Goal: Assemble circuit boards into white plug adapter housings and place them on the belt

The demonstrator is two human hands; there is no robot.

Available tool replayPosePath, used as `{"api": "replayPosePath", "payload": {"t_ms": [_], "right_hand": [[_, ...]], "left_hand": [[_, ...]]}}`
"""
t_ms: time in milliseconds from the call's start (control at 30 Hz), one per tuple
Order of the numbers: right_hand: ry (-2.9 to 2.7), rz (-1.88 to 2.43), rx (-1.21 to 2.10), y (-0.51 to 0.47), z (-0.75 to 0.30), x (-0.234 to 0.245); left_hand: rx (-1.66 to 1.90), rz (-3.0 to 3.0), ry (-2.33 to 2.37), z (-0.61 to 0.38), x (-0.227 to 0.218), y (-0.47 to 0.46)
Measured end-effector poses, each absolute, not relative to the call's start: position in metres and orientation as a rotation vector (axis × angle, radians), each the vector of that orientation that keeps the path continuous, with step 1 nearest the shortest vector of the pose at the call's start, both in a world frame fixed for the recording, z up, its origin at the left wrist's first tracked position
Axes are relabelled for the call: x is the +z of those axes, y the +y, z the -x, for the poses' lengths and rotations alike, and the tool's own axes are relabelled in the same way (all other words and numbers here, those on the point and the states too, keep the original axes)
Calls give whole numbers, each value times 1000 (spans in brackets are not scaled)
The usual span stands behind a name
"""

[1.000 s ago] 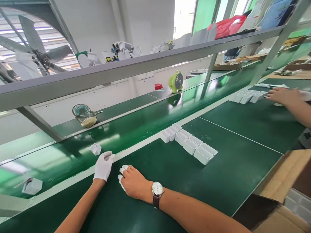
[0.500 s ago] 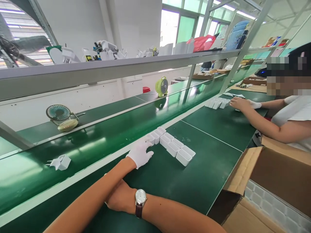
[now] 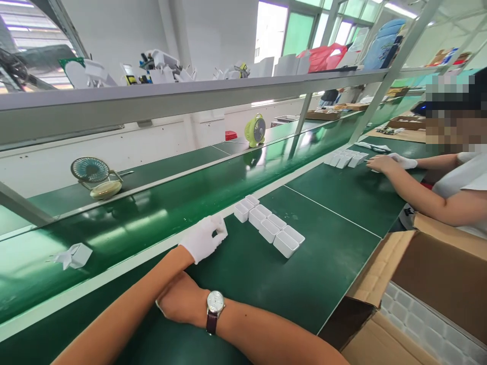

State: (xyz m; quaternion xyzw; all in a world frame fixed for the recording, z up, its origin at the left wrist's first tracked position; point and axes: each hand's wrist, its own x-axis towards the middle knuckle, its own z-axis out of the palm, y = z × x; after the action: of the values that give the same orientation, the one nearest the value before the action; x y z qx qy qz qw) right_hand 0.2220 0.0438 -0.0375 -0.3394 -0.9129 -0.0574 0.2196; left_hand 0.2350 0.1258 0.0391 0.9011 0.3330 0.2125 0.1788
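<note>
White cases (image 3: 269, 229): small open-topped rectangles, double row, near left hand (image 3: 203, 239).

The left forearm (image 3: 152, 283) hides the right hand's (image 3: 183, 305) fingers

The room is bright. Daylight comes in through the windows (image 3: 289, 30) at the upper middle and right of the frame, and the panes there wash out to plain white. The glossy green belt (image 3: 160, 223) throws back pale streaks of glare across the left and middle, and mirrors the shelf (image 3: 190, 99) as a dark band. My gloved left hand (image 3: 203, 238) is so white that its folds barely show. Under my arms, at the bottom, the shadows are faint and soft. Straight lines stretch and lean toward the edges, and the near lower corners look slightly soft.
</note>
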Motion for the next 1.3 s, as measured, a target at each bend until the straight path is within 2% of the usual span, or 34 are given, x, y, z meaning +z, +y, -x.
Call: {"api": "replayPosePath", "payload": {"t_ms": [167, 300, 500, 667, 767, 933, 1300], "right_hand": [[-2517, 964, -163, 40, -229, -29], [-2498, 960, -139, 39, -232, -24], [-2490, 957, -103, 40, -233, -25], [-2520, 868, -78, 41, -234, -27], [-2510, 819, -70, 40, -233, -29], [-2469, 697, 14, 38, -231, -28], [-2486, 547, 129, 34, -229, -23]], "left_hand": [[1036, -2404, 1399, -130, 36, 112], [1300, -2312, 1410, -58, 29, 82], [1144, -2172, 1435, -10, 7, 35], [1269, -2048, 1395, -1, -3, 29], [1342, -1873, 1542, -4, -7, 30], [1172, -1740, 1845, -18, -12, 25], [1036, -1697, 1692, -21, -1, 19]]}}
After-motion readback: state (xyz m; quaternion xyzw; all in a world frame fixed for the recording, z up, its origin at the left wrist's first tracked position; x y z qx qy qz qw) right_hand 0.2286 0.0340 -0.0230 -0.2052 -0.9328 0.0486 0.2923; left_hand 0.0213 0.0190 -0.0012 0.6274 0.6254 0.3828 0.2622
